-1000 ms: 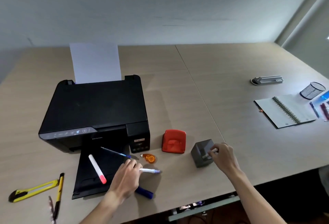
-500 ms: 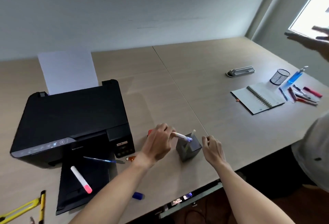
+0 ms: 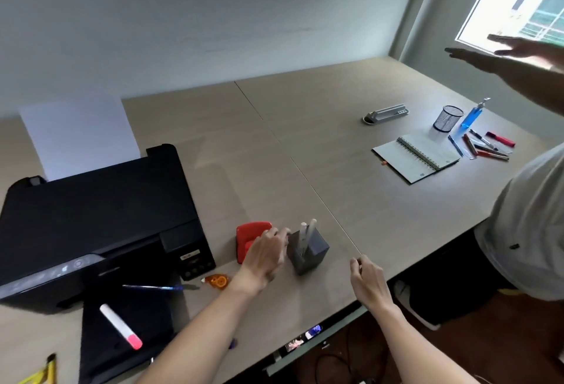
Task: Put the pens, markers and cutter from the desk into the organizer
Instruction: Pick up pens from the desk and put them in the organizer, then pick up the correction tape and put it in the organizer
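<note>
A grey square organizer [image 3: 309, 252] stands near the desk's front edge with two white pens [image 3: 306, 232] upright in it. My left hand [image 3: 266, 255] hovers just left of the organizer, fingers apart, holding nothing. My right hand [image 3: 368, 282] rests loosely curled to its right, empty. A blue pen [image 3: 152, 287] and a white marker with a pink cap [image 3: 121, 326] lie on the printer's black output tray. The yellow cutter [image 3: 42, 372] shows at the bottom left corner. A blue cap peeks out under my left forearm [image 3: 233, 343].
A black printer [image 3: 91, 219] with paper fills the left. A red hole punch [image 3: 251, 237] and orange correction tape [image 3: 218, 281] lie near the organizer. Far right: a notebook [image 3: 415, 159], mesh cup [image 3: 447, 117], several pens [image 3: 485, 146], and another person [image 3: 528, 225] with raised hands.
My left hand carried the white pen to the organizer, dropped it in, and has let go. My right hand drew back from the organizer. The view swung right.
</note>
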Available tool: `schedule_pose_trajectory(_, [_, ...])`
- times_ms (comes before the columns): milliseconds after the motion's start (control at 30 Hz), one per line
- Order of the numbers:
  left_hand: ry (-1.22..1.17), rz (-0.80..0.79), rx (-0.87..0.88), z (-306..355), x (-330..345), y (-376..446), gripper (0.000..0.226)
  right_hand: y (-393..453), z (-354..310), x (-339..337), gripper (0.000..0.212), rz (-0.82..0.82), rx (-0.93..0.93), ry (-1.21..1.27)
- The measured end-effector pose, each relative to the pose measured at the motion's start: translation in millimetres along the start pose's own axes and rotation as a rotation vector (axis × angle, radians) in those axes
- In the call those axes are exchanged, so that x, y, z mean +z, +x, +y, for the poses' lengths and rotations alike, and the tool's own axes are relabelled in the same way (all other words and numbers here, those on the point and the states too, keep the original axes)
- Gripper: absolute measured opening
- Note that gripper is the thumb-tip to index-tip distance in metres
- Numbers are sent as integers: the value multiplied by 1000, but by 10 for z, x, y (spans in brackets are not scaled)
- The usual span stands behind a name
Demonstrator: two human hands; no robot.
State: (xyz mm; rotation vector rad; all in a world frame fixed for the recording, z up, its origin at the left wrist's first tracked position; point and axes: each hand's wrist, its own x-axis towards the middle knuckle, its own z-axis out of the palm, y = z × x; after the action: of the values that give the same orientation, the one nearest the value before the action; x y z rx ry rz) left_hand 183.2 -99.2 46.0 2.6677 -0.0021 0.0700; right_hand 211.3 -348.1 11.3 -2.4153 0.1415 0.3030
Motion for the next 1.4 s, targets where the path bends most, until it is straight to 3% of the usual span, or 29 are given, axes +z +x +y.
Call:
schedule_pose_trajectory(167, [-114,-45,-259,-644,124,-686,19,-177,135,258,23,-59,-11,-40])
schedule_pose_trajectory(300, [-38,-97,-401,-1111,93,-1235,19,-315,43,580,16,-136,-97,-80])
schedule_pose_trajectory(433, [179,-291,-275,-1169,5,-1684,25,-377,-196,1013,15,-288,-191,-184])
schedule_pose_trajectory(700, [447,-382,-146,-1078,193,-1891,34,-411,-1123,1808,44,-533,-535,-245])
schedule_pose_trajectory(800, [474,-376,-129,-1008,194,-1921,46,-399,-1328,2032,44,-512,-629,-310])
schedule_pose_trajectory(967, [474,-357,-163,-994,256,-2061,46,-341,-1434,2240,48,-486,-680,-489])
schedule_pose_trajectory(1100, [453,-352,-212,-1078,293,-2168,54,-378,-1404,2117,36,-466,-744,-253])
schedule_pose_trajectory(1400, [395,-289,-119,-1005,302,-1669,46,-207,-1091,748,33,50,-847,112])
